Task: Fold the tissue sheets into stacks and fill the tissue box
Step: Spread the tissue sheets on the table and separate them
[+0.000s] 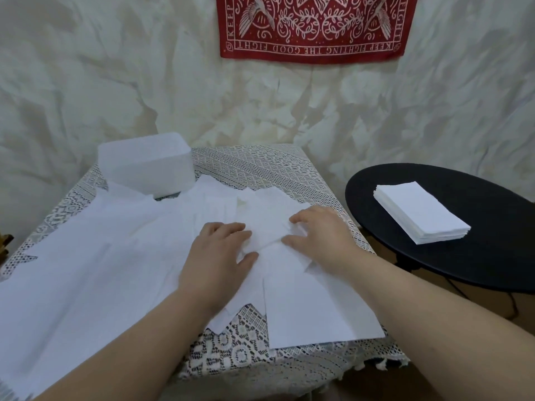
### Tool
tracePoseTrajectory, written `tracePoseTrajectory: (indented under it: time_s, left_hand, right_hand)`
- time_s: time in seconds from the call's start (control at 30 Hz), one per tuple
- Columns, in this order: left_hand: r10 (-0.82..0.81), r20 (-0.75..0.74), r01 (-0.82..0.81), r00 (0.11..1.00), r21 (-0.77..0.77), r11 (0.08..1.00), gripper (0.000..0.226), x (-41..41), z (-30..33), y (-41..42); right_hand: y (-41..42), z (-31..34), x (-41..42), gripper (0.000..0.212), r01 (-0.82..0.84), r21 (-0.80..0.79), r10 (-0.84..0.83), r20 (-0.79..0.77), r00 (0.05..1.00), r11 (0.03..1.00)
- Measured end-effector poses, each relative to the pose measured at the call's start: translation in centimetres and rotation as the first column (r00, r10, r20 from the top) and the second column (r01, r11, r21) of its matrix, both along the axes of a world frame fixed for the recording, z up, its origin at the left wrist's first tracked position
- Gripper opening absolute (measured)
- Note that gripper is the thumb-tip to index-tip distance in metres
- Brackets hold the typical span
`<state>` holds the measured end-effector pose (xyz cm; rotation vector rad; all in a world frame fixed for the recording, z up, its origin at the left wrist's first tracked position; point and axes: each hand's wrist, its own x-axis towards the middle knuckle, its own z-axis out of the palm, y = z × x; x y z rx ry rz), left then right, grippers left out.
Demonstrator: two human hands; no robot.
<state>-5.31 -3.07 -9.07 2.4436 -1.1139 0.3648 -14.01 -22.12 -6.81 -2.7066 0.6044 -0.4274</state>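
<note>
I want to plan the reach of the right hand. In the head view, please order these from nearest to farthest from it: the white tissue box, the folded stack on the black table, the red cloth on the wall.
From the right hand:
1. Folded stack, to its right on the black table.
2. White tissue box, at the far left of the lace-covered table.
3. Red cloth, high on the wall behind.

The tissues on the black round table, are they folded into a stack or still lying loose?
Folded and stacked: the tissues form one neat rectangular pile with layered edges on the black table, apart from both hands.
</note>
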Motion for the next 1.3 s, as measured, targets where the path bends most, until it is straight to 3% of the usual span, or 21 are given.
tracePoseTrajectory:
  time_s: [0.1,0.3,0.4,0.9,1.17,1.27,1.3]
  left_hand:
    - [-0.021,-0.010,0.021,1.000,-0.026,0.999,0.041,0.0,-0.2,0.0]
    - [-0.026,-0.018,0.025,1.000,-0.065,0.998,0.038,0.1,-0.2,0.1]
    - [-0.020,-0.012,0.019,1.000,-0.085,0.996,0.040,0.2,-0.3,0.1]
    - [-0.061,0.049,0.063,0.997,-0.058,0.996,0.040,-0.5,0.4,0.1]
    - [-0.133,-0.025,0.133,0.991,-0.014,0.991,0.043,-3.9,6.1,-1.3]
    - [-0.040,-0.096,0.027,0.995,-0.130,0.991,0.017,-5.2,8.8,-1.4]
    - [-0.029,-0.127,0.006,0.992,-0.179,0.984,0.023,-5.3,9.3,-1.1]
  right_hand:
    - [0.2,-0.3,0.5,0.022,-0.027,-0.017,0.028,0.094,0.995,0.999]
    - [1.6,-0.3,1.1,0.034,-0.104,0.076,0.090,0.169,0.982,0.992]
    - [2.2,-0.5,1.3,0.022,-0.150,0.185,0.111,0.206,0.972,0.971]
    - [-2.0,0.9,-5.2,0.010,0.045,0.329,-0.156,0.320,0.935,0.943]
    - [0.3,5.6,-6.6,0.019,-0.068,0.389,-0.133,0.468,0.874,0.919]
    - [1.8,7.5,-7.5,0.014,-0.146,0.384,-0.058,0.472,0.879,0.912]
    - [2.4,8.0,-8.0,0.013,-0.202,0.408,0.002,0.440,0.898,0.890]
